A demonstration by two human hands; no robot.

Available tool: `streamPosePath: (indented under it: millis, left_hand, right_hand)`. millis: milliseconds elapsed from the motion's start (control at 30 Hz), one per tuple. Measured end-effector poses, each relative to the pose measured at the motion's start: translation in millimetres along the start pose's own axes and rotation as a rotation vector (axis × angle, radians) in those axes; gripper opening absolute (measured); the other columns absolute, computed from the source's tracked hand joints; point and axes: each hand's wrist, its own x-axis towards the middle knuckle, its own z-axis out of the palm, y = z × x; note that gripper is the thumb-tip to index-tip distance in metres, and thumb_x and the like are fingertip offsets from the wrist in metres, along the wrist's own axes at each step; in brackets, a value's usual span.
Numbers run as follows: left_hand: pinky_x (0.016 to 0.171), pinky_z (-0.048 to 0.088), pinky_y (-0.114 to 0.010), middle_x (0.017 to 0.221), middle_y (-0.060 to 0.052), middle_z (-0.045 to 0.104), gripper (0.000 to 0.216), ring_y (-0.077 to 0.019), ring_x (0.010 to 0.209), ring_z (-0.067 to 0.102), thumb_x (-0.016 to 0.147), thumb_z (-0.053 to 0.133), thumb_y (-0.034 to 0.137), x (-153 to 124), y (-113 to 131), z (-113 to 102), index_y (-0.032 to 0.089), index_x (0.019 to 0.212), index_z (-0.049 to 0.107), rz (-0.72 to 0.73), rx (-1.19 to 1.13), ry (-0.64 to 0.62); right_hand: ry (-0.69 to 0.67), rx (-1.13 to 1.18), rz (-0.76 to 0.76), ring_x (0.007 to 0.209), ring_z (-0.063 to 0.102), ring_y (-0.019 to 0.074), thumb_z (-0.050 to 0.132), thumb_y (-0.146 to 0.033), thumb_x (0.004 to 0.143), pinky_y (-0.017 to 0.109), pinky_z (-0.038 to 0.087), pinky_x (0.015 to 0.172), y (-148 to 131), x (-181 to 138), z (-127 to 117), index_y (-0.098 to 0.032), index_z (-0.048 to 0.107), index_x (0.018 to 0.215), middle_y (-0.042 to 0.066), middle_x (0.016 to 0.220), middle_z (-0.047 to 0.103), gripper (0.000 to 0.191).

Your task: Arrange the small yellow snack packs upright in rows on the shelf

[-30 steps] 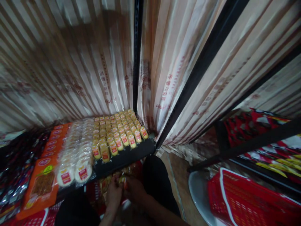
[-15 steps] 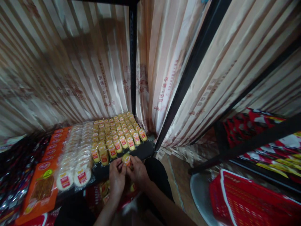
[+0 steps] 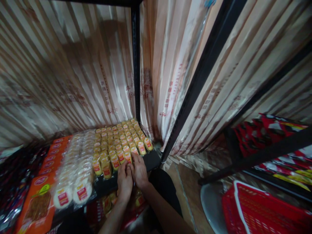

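Note:
Small yellow cakes in clear wrappers with red labels (image 3: 106,167) stand in tight rows on a black shelf (image 3: 104,184). Both my hands are at the front of these rows. My left hand (image 3: 125,182) has its fingers bent and closed at the lower end of one wrapped cake (image 3: 128,157). Close beside it, my right hand (image 3: 139,171) curls its fingers over the front of the same spot, their tips by a neighbouring cake (image 3: 134,150). The fingers hide most of what lies between the two hands.
Left of the cakes lie round white packaged cakes (image 3: 81,193) and orange snack packs (image 3: 36,204). Black posts (image 3: 200,81) and pleated curtains (image 3: 107,65) stand behind. A red basket (image 3: 263,208) sits at the right, near red bags (image 3: 255,133) on another shelf.
Half a second ago both hands held a wrapped cake in front of the shelf. They have moved forward to the front row, and that cake is now largely hidden by my fingers.

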Motion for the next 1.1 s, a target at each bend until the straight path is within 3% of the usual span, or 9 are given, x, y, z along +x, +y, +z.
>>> streamPosePath:
  millis: [133,267,633,767,967,1100]
  left_hand:
    - [0.1,0.037,-0.034,0.111,-0.013,0.057,0.036,-0.0203,0.108,0.051,0.079,0.034,0.023,-1,-9,5,0.013,0.103,0.059,0.061,0.054,0.021]
    - [0.096,0.042,-0.034,0.109,-0.011,0.053,0.035,-0.0201,0.103,0.053,0.079,0.035,0.022,-7,-20,11,0.016,0.102,0.06,0.101,0.129,0.035]
    - [0.094,0.043,-0.035,0.104,-0.011,0.051,0.035,-0.0203,0.101,0.053,0.08,0.036,0.02,-2,-31,27,0.013,0.105,0.06,0.215,0.176,0.01]
    - [0.089,0.047,-0.037,0.1,-0.011,0.053,0.034,-0.0199,0.096,0.055,0.081,0.034,0.019,-1,-40,32,0.012,0.102,0.061,0.322,0.207,0.075]
    - [0.085,0.051,-0.035,0.099,-0.009,0.055,0.035,-0.0178,0.093,0.058,0.083,0.034,0.017,7,-48,37,0.014,0.105,0.061,0.534,0.289,0.115]
    - [0.083,0.052,-0.034,0.101,-0.009,0.057,0.033,-0.0176,0.094,0.058,0.084,0.037,0.018,12,-53,40,0.015,0.109,0.059,0.628,0.344,0.126]
  right_hand:
    - [0.06,0.023,-0.059,0.111,0.046,0.0197,0.039,-0.011,0.081,0.036,0.041,0.095,7,-6,-1,-0.019,0.048,0.124,0.01,0.117,0.051,0.045]
    - [0.139,-0.044,0.0,0.104,0.047,0.0213,0.045,-0.015,0.08,0.038,0.043,0.091,15,-7,-11,-0.021,0.051,0.12,0.009,0.109,0.051,0.041]
    - [0.067,-0.06,-0.1,0.097,0.05,0.0184,0.038,-0.007,0.081,0.032,0.047,0.086,38,10,-8,-0.018,0.057,0.114,0.01,0.105,0.056,0.04]
    - [0.157,-0.082,-0.184,0.108,0.048,0.0199,0.037,-0.011,0.084,0.037,0.046,0.089,46,5,-8,-0.022,0.057,0.116,0.009,0.114,0.055,0.039]
    - [0.385,-0.164,-0.08,0.127,0.031,0.0246,0.035,-0.021,0.088,0.049,0.035,0.099,62,14,-15,-0.015,0.037,0.133,0.014,0.136,0.038,0.045]
    - [0.38,-0.183,-0.026,0.127,0.032,0.0263,0.038,-0.026,0.087,0.048,0.036,0.098,76,27,-15,-0.013,0.03,0.136,0.016,0.135,0.04,0.052]
